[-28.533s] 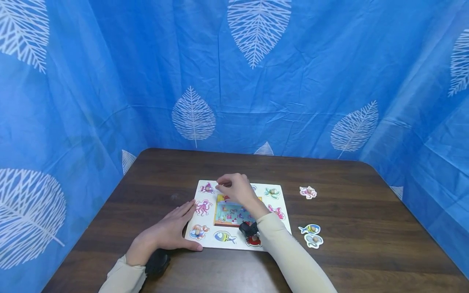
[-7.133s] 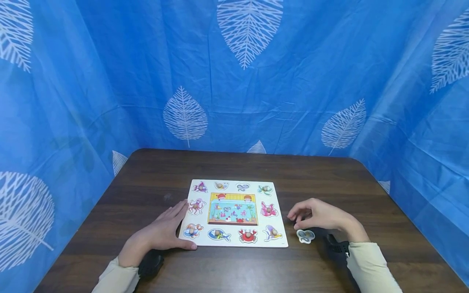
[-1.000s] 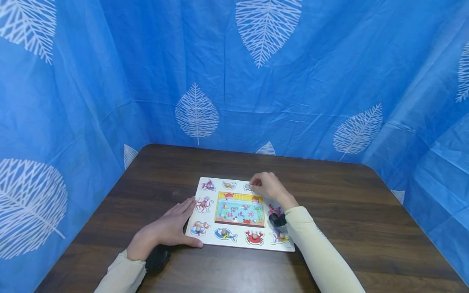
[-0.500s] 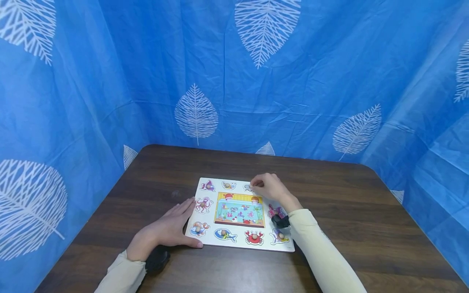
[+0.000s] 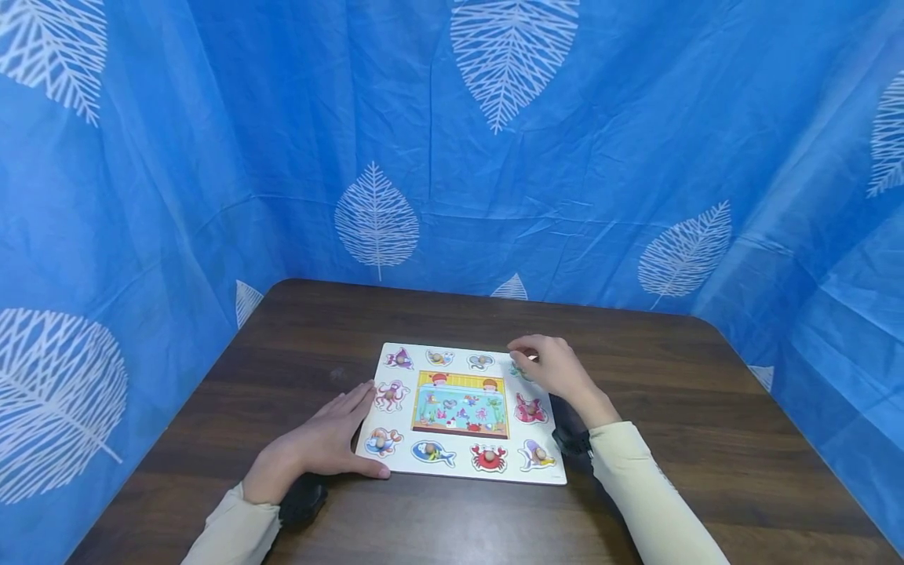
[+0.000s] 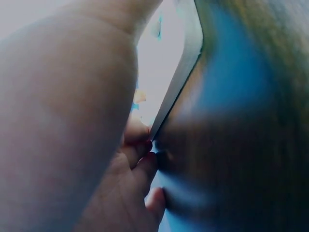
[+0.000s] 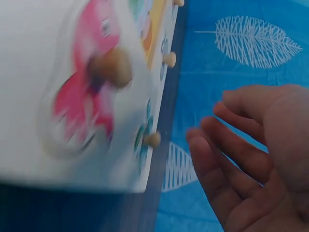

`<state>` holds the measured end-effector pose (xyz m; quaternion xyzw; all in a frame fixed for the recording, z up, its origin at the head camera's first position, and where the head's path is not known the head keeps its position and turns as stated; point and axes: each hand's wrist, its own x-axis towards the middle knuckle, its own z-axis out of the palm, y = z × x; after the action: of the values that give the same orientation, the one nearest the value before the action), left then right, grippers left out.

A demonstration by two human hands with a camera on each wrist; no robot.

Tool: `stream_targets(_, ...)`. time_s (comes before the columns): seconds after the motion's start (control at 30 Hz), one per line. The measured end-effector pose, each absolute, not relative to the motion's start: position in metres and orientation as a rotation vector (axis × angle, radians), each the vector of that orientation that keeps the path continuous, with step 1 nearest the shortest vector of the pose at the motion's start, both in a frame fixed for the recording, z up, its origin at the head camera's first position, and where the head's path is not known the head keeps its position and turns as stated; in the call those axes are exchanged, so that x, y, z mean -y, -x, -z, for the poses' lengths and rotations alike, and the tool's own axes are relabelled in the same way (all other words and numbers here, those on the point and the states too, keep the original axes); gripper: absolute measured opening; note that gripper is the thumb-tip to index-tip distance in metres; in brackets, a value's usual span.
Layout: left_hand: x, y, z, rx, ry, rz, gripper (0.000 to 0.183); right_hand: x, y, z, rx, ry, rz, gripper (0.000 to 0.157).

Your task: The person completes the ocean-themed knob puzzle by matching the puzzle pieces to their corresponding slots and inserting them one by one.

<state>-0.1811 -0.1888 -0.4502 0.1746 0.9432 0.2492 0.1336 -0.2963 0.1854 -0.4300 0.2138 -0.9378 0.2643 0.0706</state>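
A white wooden knob puzzle board (image 5: 514, 463) lies on the table, with sea-animal pieces seated around a central aquarium picture (image 5: 461, 404). My left hand (image 5: 321, 435) rests at the board's left edge, thumb at the front corner and fingers extended along the side. My right hand (image 5: 558, 369) is above the far right corner, fingers loosely bent and holding nothing. In the right wrist view its fingertips (image 7: 198, 145) are apart from the knob of the green piece (image 7: 152, 140). The grey-white piece (image 5: 481, 361) sits in the back row.
The dark wooden table (image 5: 706, 439) extends around the board. A blue curtain (image 5: 565, 196) with white leaf prints hangs behind and along both sides. A pink piece (image 5: 530, 409), a crab piece (image 5: 489, 457) and a fish piece (image 5: 433, 452) carry round knobs.
My right hand has let go of the grey-white piece in the back row and moved right. Earlier, loose pieces lay right of the board; they now sit in it. The left hand stays put.
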Motion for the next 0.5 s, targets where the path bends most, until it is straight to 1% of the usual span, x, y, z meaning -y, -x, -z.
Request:
stream_targets(0.2,0.190,0.186,0.447,-2.783,-0.490,-0.719,0.122,-0.211,0.278,0.432,2.758,-0.560,-0.703,0.034)
stream_targets(0.37,0.190,0.192,0.443,-3.021,-0.558,-0.598,0.108,-0.225,0.262,0.426,2.793,-0.517,-0.525,0.045)
stream_targets(0.5,0.186,0.197,0.440,-3.208,-0.518,-0.479,0.096,-0.234,0.250,0.422,2.824,-0.477,-0.395,0.055)
